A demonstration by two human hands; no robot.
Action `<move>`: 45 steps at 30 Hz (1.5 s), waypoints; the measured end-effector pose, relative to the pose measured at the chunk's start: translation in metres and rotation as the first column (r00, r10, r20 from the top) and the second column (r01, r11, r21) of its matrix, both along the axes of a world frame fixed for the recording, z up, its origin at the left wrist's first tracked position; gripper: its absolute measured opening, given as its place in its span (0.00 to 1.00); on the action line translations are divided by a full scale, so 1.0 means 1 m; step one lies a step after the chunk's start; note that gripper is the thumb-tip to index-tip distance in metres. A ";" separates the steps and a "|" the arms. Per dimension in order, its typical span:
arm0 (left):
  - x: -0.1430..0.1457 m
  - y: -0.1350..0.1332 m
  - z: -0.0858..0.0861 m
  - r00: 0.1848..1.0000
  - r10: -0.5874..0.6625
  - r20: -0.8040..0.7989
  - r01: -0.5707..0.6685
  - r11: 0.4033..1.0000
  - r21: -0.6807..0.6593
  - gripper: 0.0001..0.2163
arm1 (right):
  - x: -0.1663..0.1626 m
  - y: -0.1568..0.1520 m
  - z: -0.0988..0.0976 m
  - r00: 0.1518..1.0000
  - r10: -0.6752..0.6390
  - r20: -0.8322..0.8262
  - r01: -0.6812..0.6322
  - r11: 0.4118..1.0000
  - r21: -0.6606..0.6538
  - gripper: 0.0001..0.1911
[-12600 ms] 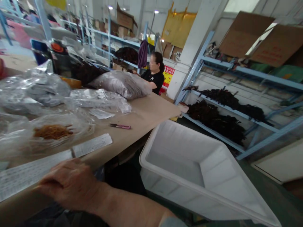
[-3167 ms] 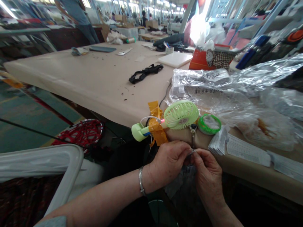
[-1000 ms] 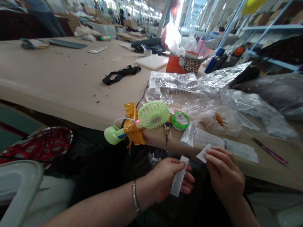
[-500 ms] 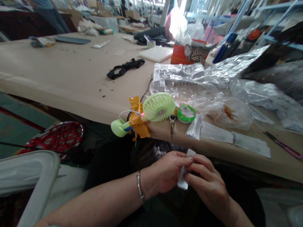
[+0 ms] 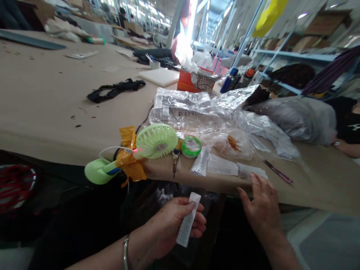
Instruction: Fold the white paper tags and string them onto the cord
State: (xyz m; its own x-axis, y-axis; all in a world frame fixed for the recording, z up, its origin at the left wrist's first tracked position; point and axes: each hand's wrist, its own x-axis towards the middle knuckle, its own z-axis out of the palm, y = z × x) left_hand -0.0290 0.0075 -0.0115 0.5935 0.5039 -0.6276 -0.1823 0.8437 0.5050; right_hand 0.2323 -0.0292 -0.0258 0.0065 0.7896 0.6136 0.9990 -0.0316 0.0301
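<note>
We find the left hand (image 5: 167, 220) in front of the tabletop (image 5: 60, 129), its fingers gripping a printed strip (image 5: 188, 221) flat beneath the thumb. The right hand (image 5: 262, 204) has its fingers spread and nothing visibly held; its fingertips are at a paper slip (image 5: 245, 171) on the tabletop, contact unconfirmed. We judge that the strip is best held flat under light thumb pressure to avoid creasing, and that the slip should be pinched by its edge, leaving the neighbouring printed sheet (image 5: 222, 165) undisturbed.
</note>
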 end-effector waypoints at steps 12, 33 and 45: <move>-0.002 -0.002 -0.001 0.999 0.008 -0.040 -0.009 1.000 -0.025 0.10 | 0.022 -0.001 0.000 0.973 0.192 -0.131 -0.172 0.973 0.156 0.05; -0.008 -0.001 -0.007 0.967 0.160 0.200 -0.139 0.984 -0.115 0.05 | -0.110 -0.013 -0.016 0.616 0.713 -0.336 -0.745 0.666 0.047 0.14; -0.009 -0.005 -0.014 0.970 0.137 0.200 -0.115 0.986 -0.120 0.06 | -0.113 -0.009 -0.011 0.527 0.756 -0.388 -0.808 0.587 0.045 0.11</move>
State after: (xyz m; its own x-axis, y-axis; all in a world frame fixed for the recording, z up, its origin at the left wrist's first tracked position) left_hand -0.0378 0.0029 -0.0251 0.6520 0.5196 -0.5522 -0.3814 0.8542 0.3534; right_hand 0.1194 -0.0386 -0.0373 -0.4740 0.6466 0.5977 0.5602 0.7451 -0.3618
